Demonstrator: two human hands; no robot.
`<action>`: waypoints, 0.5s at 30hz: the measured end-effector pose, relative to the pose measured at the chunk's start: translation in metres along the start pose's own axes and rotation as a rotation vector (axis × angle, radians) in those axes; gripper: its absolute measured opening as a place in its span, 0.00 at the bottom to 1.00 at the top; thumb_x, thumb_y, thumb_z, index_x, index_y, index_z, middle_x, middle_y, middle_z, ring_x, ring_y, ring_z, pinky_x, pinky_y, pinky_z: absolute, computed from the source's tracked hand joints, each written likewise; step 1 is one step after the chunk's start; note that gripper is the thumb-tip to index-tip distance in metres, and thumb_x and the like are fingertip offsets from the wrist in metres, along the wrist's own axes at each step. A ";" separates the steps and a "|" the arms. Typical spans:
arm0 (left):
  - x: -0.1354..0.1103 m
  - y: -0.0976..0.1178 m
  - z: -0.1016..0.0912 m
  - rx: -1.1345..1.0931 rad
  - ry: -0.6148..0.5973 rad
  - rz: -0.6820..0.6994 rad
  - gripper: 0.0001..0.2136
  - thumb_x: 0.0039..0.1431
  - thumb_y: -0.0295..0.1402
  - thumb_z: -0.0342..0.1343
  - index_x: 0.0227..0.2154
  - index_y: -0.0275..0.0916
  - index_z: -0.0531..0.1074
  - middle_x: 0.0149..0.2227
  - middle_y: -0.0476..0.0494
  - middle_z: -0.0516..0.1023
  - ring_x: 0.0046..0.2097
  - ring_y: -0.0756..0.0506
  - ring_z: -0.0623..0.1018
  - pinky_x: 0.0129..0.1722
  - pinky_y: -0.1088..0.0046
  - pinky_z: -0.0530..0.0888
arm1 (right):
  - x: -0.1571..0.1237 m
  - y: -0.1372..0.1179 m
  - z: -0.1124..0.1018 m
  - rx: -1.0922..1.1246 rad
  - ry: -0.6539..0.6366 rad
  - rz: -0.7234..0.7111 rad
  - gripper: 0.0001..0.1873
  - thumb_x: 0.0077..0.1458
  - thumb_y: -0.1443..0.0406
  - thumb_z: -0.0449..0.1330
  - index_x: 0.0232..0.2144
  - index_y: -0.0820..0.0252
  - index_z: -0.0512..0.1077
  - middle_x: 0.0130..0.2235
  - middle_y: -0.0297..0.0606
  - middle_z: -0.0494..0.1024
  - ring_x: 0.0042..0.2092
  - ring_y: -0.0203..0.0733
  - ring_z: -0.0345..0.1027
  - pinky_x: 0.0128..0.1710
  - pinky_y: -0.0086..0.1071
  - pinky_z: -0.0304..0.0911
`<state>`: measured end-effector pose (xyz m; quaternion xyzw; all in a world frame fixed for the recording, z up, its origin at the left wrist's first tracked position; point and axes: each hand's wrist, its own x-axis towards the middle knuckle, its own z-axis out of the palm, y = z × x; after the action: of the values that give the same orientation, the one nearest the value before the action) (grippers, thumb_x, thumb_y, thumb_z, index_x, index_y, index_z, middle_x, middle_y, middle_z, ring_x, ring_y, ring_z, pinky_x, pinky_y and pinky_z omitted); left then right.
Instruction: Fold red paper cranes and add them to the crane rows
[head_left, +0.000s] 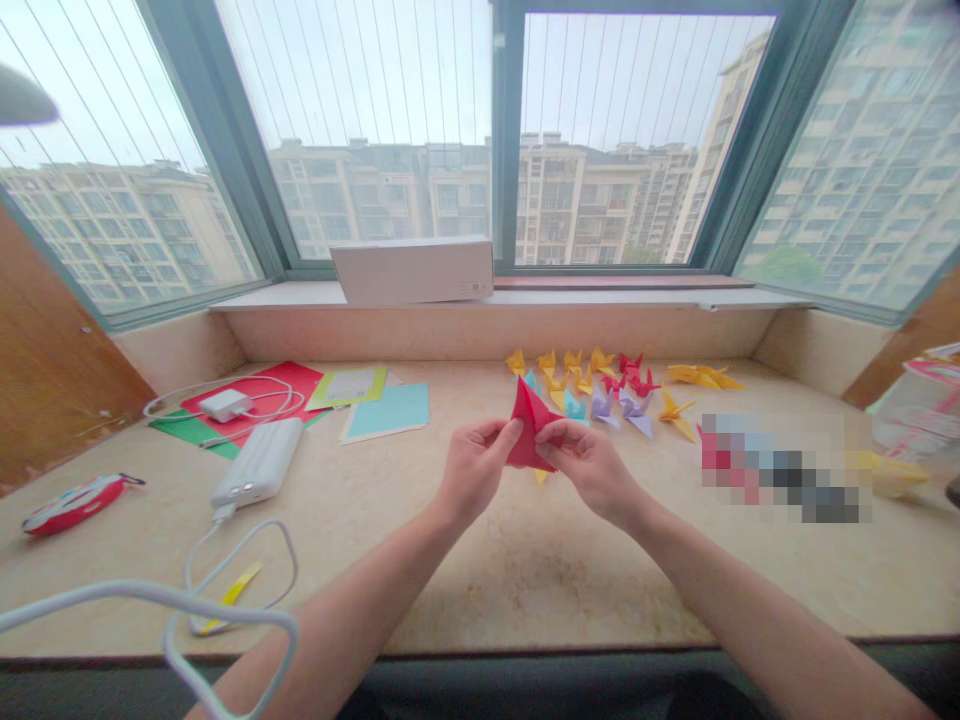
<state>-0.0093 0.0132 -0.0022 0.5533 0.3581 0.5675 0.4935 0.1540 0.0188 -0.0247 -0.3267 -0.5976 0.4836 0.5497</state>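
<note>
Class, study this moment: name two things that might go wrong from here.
The left hand and right hand pinch the red paper in the air, so the crease may go crooked. The cable loops by the left forearm; a snag might drag the power bank.

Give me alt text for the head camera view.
The left hand and right hand pinch a folded red paper piece above a beige stone counter. Behind lie small folded paper figures, yellow, red, purple and blue; a white power bank lies left.
</note>
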 end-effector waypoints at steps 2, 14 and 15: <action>0.001 0.000 -0.001 0.006 -0.009 -0.019 0.16 0.54 0.44 0.63 0.29 0.33 0.80 0.28 0.43 0.82 0.27 0.47 0.78 0.27 0.75 0.74 | 0.000 0.001 -0.001 -0.042 -0.004 -0.009 0.11 0.50 0.57 0.67 0.31 0.58 0.75 0.33 0.35 0.78 0.35 0.39 0.71 0.40 0.36 0.68; 0.008 -0.006 -0.007 0.048 -0.054 -0.036 0.16 0.54 0.42 0.63 0.36 0.32 0.81 0.35 0.40 0.84 0.35 0.43 0.80 0.37 0.70 0.74 | -0.008 0.000 0.002 -0.184 0.018 -0.052 0.15 0.59 0.57 0.61 0.45 0.53 0.64 0.35 0.34 0.77 0.32 0.40 0.71 0.33 0.35 0.68; 0.008 -0.006 -0.007 0.049 -0.066 -0.046 0.16 0.54 0.42 0.63 0.36 0.32 0.81 0.35 0.39 0.84 0.35 0.42 0.81 0.37 0.69 0.75 | -0.007 0.000 0.001 -0.167 0.035 -0.041 0.18 0.59 0.55 0.61 0.48 0.53 0.62 0.35 0.34 0.78 0.31 0.40 0.72 0.32 0.35 0.68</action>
<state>-0.0140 0.0231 -0.0066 0.5752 0.3679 0.5284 0.5045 0.1542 0.0119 -0.0269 -0.3675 -0.6330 0.4149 0.5405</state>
